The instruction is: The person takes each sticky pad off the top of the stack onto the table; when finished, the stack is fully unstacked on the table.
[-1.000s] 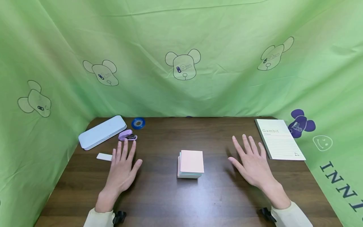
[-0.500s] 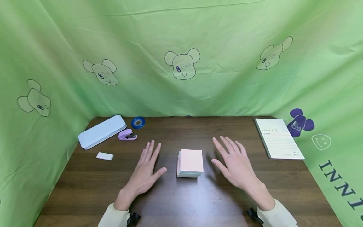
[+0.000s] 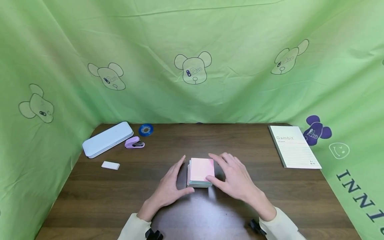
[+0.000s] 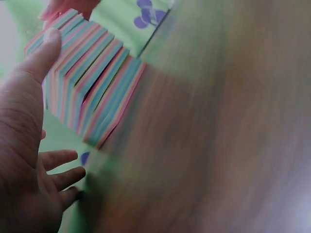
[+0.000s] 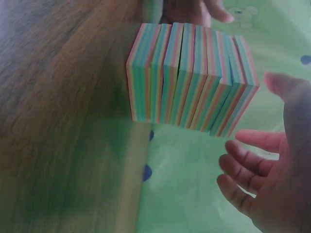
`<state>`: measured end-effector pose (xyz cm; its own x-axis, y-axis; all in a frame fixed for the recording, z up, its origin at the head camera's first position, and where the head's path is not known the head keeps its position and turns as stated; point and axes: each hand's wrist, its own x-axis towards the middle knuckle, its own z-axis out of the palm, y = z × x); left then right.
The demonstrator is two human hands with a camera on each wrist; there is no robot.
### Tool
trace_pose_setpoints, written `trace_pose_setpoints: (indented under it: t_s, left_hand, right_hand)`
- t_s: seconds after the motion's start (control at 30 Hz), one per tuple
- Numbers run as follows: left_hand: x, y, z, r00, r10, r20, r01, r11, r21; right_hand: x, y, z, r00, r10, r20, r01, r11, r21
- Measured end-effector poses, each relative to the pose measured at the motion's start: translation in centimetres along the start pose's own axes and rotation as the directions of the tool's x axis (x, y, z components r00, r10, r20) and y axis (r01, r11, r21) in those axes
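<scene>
A tall stack of sticky notes [image 3: 202, 169] stands in the middle of the table, pink on top. Its sides show pink, yellow and blue layers, with gaps between several pads in both wrist views. On its left side my left hand [image 3: 168, 187] is spread, the thumb near the front left corner and the fingers beside the stack. At the right my right hand [image 3: 235, 175] reaches in, its thumb over the right edge of the top in the head view and its fingers near the back right corner. Both hands have fingers apart and grip nothing.
At the back left lie a light blue pencil case [image 3: 108, 139], a purple stapler [image 3: 134, 143], a blue roll of tape [image 3: 146, 130] and a white eraser [image 3: 110, 165]. A Gambit notepad [image 3: 295, 147] lies at the back right. Green cloth [image 3: 144, 96] surrounds the table.
Both hands have moved inward from the table's sides to either side of the sticky note stack. The eraser, partly covered by the left hand before, now shows fully. The stack has stayed put.
</scene>
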<state>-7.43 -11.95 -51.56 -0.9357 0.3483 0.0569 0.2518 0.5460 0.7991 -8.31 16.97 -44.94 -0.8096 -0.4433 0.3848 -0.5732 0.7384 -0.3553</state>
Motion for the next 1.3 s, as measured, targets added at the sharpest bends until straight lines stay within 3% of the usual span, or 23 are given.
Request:
trace_pose_setpoints:
  t_s: [0.13,0.27,0.67,0.93,1.13,1.3]
  left_hand:
    - [0.1,-0.8,1.0,0.996,0.075,-0.054,-0.08,0.992,-0.093]
    - [0.1,-1.2,1.4,0.989,0.115,-0.096,-0.125,0.986,-0.108]
    - [0.3,-1.1,1.6,0.984,0.122,-0.132,-0.13,0.99,-0.051]
    - [0.3,-1.1,1.6,0.985,0.118,-0.125,-0.127,0.99,-0.062]
    - [0.3,-1.1,1.5,0.988,0.106,-0.111,-0.115,0.99,-0.077]
    - [0.1,-1.2,1.3,0.994,0.073,-0.087,-0.081,0.992,-0.1]
  right_hand:
    - [0.3,-0.1,0.2,1.0,0.01,0.023,-0.012,0.999,0.05]
    - [0.5,-0.2,0.5,0.999,0.013,0.04,-0.017,0.993,0.113]
    - [1.0,-0.2,0.6,0.994,0.069,0.086,-0.085,0.978,0.191]
    - [1.2,0.6,0.3,0.996,0.069,0.049,-0.079,0.96,0.27]
    - [1.7,2.1,-0.4,0.996,0.094,-0.005,-0.088,0.949,0.302]
    - [2.5,4.8,-0.4,0.989,0.139,-0.045,-0.119,0.944,0.308]
